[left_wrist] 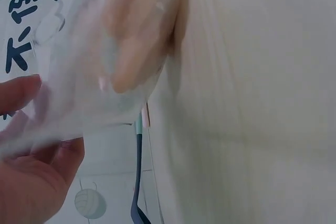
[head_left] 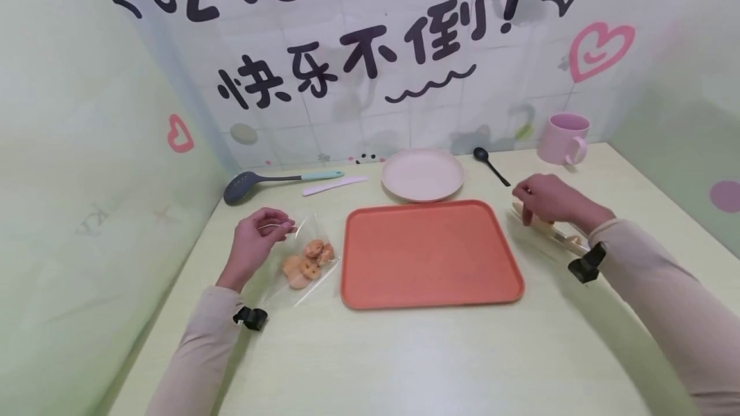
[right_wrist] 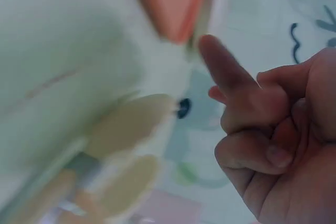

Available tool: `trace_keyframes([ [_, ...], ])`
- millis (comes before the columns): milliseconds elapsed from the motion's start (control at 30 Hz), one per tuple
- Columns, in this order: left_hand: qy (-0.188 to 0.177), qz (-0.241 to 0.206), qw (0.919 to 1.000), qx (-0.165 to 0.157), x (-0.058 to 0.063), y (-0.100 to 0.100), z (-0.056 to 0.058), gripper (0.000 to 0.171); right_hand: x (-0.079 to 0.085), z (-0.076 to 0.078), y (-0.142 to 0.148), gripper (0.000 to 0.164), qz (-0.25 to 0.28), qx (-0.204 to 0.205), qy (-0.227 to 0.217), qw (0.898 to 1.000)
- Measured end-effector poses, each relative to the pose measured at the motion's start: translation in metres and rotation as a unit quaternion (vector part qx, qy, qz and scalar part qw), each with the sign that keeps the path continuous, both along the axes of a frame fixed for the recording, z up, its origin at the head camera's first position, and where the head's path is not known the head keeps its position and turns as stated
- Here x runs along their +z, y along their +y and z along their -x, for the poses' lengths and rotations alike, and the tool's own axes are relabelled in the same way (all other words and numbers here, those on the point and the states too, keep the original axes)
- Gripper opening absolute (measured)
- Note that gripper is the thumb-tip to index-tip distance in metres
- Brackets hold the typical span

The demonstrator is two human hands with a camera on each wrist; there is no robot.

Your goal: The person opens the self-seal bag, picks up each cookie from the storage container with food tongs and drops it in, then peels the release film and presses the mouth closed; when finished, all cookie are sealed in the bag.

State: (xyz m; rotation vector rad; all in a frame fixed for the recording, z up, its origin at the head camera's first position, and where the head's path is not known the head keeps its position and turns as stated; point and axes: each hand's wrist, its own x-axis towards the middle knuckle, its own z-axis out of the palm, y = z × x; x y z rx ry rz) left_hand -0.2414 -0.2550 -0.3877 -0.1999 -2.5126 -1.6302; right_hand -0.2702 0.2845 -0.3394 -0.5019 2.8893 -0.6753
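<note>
My left hand [head_left: 256, 242] pinches the upper edge of a clear plastic bag [head_left: 296, 303], its thumb and fingers on either side of the film. Inside the bag are several light-brown, biscuit-like pieces [head_left: 296, 271], one marked with what looks like a face. In the left wrist view the film spreads out from the thumb [left_wrist: 21, 93]. On the right side of the table, my right hand [head_left: 552, 201] is over a pair of tongs [head_left: 557, 236]. The right wrist view shows their two beige tips [right_wrist: 131, 124] apart from the hand, with one finger extended and others curled.
An orange tray [head_left: 430, 255] lies between the hands, with a pink plate [head_left: 422, 175] behind it. At the back left are a slotted spoon [head_left: 272, 180] and a pale purple knife [head_left: 335, 185]. A black spoon [head_left: 491, 165] and pink mug [head_left: 562, 140] stand back right.
</note>
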Motion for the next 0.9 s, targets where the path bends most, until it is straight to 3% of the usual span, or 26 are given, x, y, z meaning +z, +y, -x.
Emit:
trace_keyframes([
  [133, 0.025, 0.006, 0.9997, -0.005, 0.002, 0.001, -0.001, 0.021, 0.025, -0.009, -0.017, 0.033, -0.004, 0.015, 0.101, 0.995],
  [233, 0.034, 0.001, 0.9994, -0.004, 0.003, 0.002, -0.002, 0.019, 0.031, -0.016, -0.043, 0.024, 0.033, 0.048, 0.113, 0.992],
  [400, 0.052, 0.004, 0.9986, -0.002, 0.005, 0.004, -0.006, 0.019, 0.009, -0.017, -0.117, 0.018, 0.117, 0.113, 0.051, 0.985],
  [500, 0.062, -0.004, 0.9981, -0.001, 0.009, 0.003, -0.009, 0.018, -0.011, -0.015, -0.173, 0.018, 0.157, 0.119, -0.002, 0.98],
  [633, 0.074, -0.022, 0.997, -0.006, 0.014, 0.006, -0.013, 0.02, -0.029, -0.013, -0.236, 0.035, 0.213, 0.112, -0.083, 0.967],
  [733, 0.084, -0.022, 0.9961, -0.014, 0.02, 0.01, -0.018, 0.02, -0.034, -0.013, -0.263, 0.043, 0.256, 0.112, -0.135, 0.951],
  [900, 0.116, 0.007, 0.9928, -0.028, 0.035, 0.02, -0.03, 0.014, -0.033, -0.018, -0.276, 0.04, 0.287, 0.113, -0.141, 0.941],
])
